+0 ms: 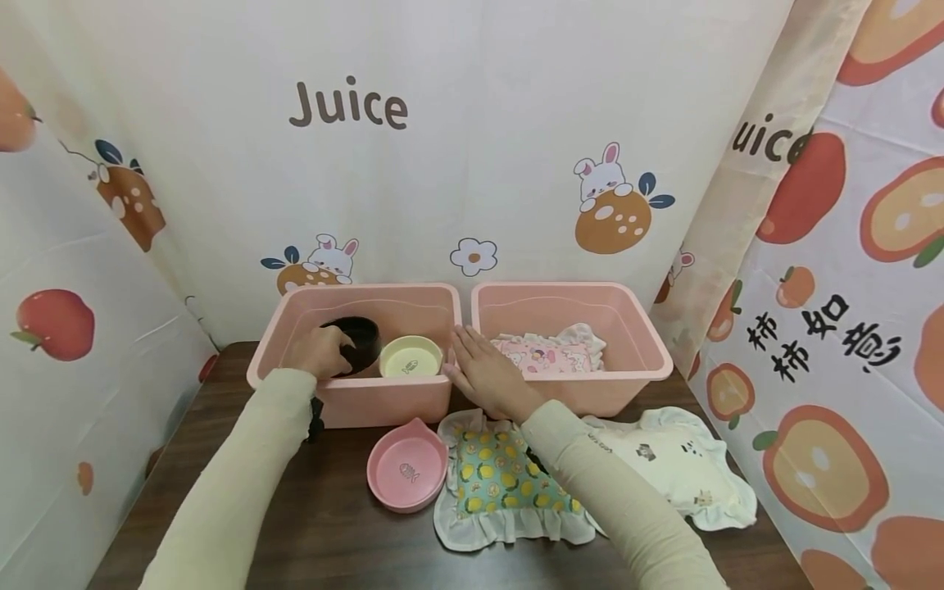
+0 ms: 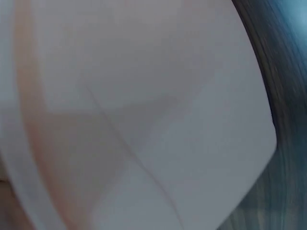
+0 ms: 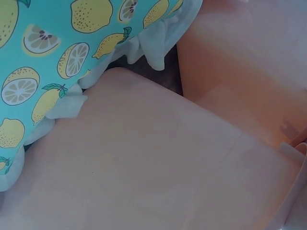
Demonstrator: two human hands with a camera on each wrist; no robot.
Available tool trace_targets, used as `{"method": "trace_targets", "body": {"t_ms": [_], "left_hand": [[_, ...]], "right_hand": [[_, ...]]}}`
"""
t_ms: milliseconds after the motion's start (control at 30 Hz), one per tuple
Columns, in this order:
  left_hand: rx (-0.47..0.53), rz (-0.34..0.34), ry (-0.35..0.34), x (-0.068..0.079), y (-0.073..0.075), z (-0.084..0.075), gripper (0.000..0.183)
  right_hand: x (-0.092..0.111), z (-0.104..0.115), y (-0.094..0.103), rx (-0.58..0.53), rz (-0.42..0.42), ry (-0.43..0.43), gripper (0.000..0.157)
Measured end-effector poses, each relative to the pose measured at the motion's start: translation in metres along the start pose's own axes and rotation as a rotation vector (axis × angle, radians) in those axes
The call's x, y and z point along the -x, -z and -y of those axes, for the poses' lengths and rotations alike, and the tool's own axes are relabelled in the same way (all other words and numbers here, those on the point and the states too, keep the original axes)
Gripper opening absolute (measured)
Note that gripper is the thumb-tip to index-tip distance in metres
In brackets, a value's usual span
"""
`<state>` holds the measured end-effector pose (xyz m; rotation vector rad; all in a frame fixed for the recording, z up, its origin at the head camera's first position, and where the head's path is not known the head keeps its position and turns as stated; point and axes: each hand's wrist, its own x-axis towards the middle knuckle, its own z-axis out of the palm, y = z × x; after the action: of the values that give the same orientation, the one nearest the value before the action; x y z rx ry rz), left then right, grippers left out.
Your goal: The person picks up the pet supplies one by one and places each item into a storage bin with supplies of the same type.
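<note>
Inside the left pink bin [image 1: 391, 401], my left hand [image 1: 319, 351] grips the near side of a black bowl [image 1: 360, 332]. A pale yellow bowl [image 1: 411, 357] with a fish-bone print sits beside it in that bin. My right hand [image 1: 492, 373] lies with fingers extended at the facing rims of the two bins and holds nothing. In the right pink bin [image 1: 590, 397] is a pink frilled pillow [image 1: 549, 354]. The left wrist view shows mostly blurred bin wall [image 2: 192, 143]; neither hand appears in the wrist views.
On the dark wooden table [image 1: 324, 533], a pink fish-bone bowl [image 1: 408, 467] stands before the left bin. A green lemon-print frilled pillow [image 1: 501, 479] lies right of it, and a cream frilled pillow [image 1: 671, 463] farther right, partly behind my right forearm. Printed curtains [image 1: 472, 164] surround the table.
</note>
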<state>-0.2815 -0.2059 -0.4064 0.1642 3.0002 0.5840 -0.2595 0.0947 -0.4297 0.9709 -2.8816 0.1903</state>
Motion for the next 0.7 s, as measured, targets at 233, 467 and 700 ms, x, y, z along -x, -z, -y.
{"method": "trace_targets", "body": {"t_ms": [233,467,700], "left_hand": [[-0.12,-0.018,-0.007,-0.006,-0.008,0.008,0.027],[-0.106,-0.017,0.025,-0.011,-0.012,0.01,0.024],[-0.094,-0.004,0.018,-0.013,-0.009,0.012,0.01]], "right_hand": [[-0.001,-0.002,-0.003,0.011,-0.005,0.0,0.067],[0.0,-0.003,-0.004,0.021,-0.013,0.002,0.067],[-0.001,-0.003,-0.004,0.04,-0.001,0.004,0.068]]}}
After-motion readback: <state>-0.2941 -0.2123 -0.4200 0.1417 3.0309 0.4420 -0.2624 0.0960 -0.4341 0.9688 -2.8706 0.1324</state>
